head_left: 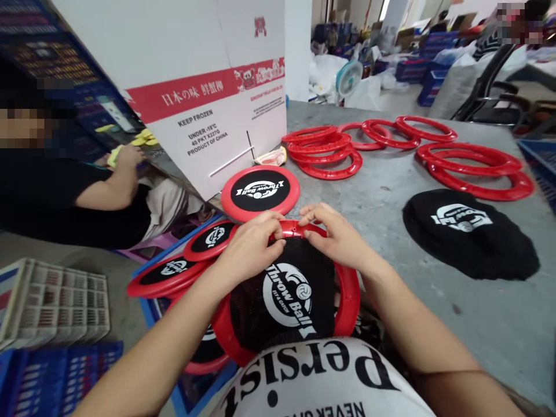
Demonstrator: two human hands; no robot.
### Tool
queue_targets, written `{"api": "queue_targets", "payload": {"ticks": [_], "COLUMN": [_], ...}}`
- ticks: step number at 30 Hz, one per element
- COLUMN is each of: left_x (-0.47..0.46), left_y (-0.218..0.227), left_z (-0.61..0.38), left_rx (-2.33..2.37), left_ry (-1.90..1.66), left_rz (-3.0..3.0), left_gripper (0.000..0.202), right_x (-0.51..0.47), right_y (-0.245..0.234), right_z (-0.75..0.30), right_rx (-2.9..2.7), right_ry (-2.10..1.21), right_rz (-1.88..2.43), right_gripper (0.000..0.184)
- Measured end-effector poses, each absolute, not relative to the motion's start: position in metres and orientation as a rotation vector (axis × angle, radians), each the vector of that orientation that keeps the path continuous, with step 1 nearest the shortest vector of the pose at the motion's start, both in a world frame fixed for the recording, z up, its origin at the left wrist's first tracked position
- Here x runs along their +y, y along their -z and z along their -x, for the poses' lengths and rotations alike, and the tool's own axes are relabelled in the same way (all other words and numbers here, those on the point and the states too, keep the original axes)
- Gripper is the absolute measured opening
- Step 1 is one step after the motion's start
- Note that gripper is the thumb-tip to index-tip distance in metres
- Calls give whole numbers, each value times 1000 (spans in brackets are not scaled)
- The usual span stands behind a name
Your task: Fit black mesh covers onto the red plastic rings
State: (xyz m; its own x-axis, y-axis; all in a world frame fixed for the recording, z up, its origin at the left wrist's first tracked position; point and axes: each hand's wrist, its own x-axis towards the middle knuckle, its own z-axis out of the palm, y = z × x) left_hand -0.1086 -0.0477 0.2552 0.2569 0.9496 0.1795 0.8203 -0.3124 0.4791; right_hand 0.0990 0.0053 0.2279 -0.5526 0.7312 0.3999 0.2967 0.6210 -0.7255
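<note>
Clock taken from the held ring, twelve straight ahead. Nearest us, a white printed shirt (321,376); the lower edge of the red ring (350,289) lies against it. Black mesh (286,295) with white "Throw Ball" lettering spans the ring. Our left hand (260,243) is clamped on the rim near eleven, thumb on the inner side; our right hand (332,234) pinches it near one. Short stretch of bare rim between the two.

At nine, several finished discs (171,269) overlap in a blue crate (176,394); farther off, same bearing, a white crate (65,304). Just past eleven, one loose disc (260,191) flat on the grey tabletop (382,214). Between two and three, black printed cloth (469,243), flat.

Beyond: loose red rings (512,165) overlapping at two, more rings near one. White carton (208,104) stands at eleven, marked "KEEP FROZEN". At ten, a co-worker in black (87,174), yellow pieces at their hands. Far back near one, a teal fan (348,78); at two, a black chair (489,92).
</note>
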Motion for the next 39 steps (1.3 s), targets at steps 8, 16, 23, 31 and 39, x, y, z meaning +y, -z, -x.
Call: {"api": "queue_targets", "payload": {"ticks": [8, 16, 23, 31, 39], "left_x": [-51, -50, -50, -55, -57], "left_y": [-259, -263, -263, -257, -258], "left_z": [102, 95, 89, 89, 89], "left_rx": [1544, 1550, 1637, 1681, 1644], "left_ry": [-653, -596, -607, -662, -735], "left_rz": [-2324, -2324, -2286, -2310, -2308], "left_gripper": [14, 11, 15, 15, 15], "right_x": [3, -3, -5, -12, -15], "right_y": [-224, -220, -224, -222, -222], "right_z": [-87, -94, -95, -94, -95], "right_rx": [-2169, -2150, -2145, -2157, -2141], "right_ry": [-872, -849, -840, -786, -757], "right_rz": [895, 931, 940, 973, 970], "right_gripper": [11, 5, 7, 7, 7]}}
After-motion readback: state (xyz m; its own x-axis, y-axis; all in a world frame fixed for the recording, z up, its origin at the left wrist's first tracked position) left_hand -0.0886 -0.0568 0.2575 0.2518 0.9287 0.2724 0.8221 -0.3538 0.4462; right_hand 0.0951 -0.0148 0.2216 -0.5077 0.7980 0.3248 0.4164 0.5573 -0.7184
